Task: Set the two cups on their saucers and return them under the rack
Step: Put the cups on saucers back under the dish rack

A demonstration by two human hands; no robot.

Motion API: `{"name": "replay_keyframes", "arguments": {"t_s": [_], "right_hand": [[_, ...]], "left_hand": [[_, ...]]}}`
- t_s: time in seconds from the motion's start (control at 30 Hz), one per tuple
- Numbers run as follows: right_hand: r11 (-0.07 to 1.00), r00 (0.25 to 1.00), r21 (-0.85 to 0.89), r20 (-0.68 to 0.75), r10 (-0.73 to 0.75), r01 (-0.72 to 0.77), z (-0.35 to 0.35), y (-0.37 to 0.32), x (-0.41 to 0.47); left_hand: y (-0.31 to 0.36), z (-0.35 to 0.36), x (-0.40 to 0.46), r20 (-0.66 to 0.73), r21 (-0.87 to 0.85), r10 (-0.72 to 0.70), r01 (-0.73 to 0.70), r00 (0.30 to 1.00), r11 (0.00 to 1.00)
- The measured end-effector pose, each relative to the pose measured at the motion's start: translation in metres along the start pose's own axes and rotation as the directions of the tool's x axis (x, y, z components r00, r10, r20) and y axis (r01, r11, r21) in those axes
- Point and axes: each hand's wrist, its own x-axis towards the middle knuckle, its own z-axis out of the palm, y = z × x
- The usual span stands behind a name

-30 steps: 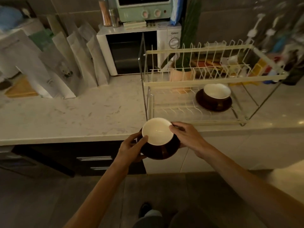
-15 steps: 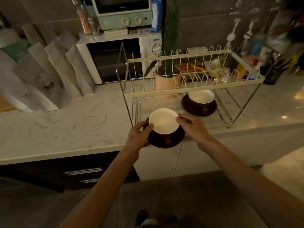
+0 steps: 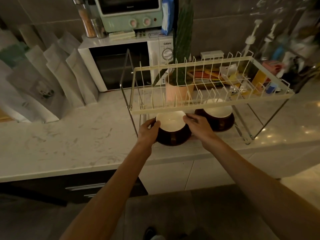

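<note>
A brown cup with a white inside (image 3: 171, 124) sits on its brown saucer (image 3: 173, 142), half under the front left edge of the wire rack (image 3: 199, 105). My left hand (image 3: 149, 130) grips the cup and saucer on the left side, my right hand (image 3: 199, 127) on the right. A second brown cup (image 3: 217, 111) stands on its saucer (image 3: 225, 126) under the rack, just to the right of my right hand. The rack's front rail hides the far rims of both cups.
A pink pot with a tall green plant (image 3: 180, 89) stands behind the rack. A white microwave (image 3: 124, 64) with a green mini oven (image 3: 129, 13) on top is at the back. Paper bags (image 3: 52, 80) lean at the left. Bottles (image 3: 277, 49) crowd the right.
Both hands have carried the cup and saucer forward from off the counter's edge to the lower level of the rack, next to the second cup. The camera has moved closer.
</note>
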Motion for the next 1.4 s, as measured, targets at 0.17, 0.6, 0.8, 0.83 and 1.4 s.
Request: {"name": "replay_keyframes", "arguments": {"t_s": [0.17,0.6,0.8,0.83,1.4], "right_hand": [[0.999,1.0,-0.052,-0.001,-0.014,0.014,0.006,0.004,0.023],[1.0,1.0,-0.024,0.028,0.001,0.0,0.014,0.009,0.041],[1.0,1.0,-0.005,0.028,0.005,-0.004,0.017,0.008,0.041],[1.0,1.0,-0.002,0.029,0.004,-0.004,0.017,0.008,0.041],[1.0,1.0,0.006,0.022,0.021,-0.021,0.023,0.007,0.043]], "left_hand": [[0.0,0.007,0.018,-0.034,0.007,-0.002,0.003,0.999,1.0],[0.0,0.016,0.033,-0.076,0.035,-0.016,0.019,0.997,0.999],[0.0,0.017,0.033,-0.08,0.001,-0.025,0.025,0.997,1.0],[0.0,0.017,0.034,-0.081,-0.002,-0.026,0.026,0.996,1.0],[-0.002,0.016,0.038,-0.103,-0.003,-0.019,0.019,0.994,1.0]]}}
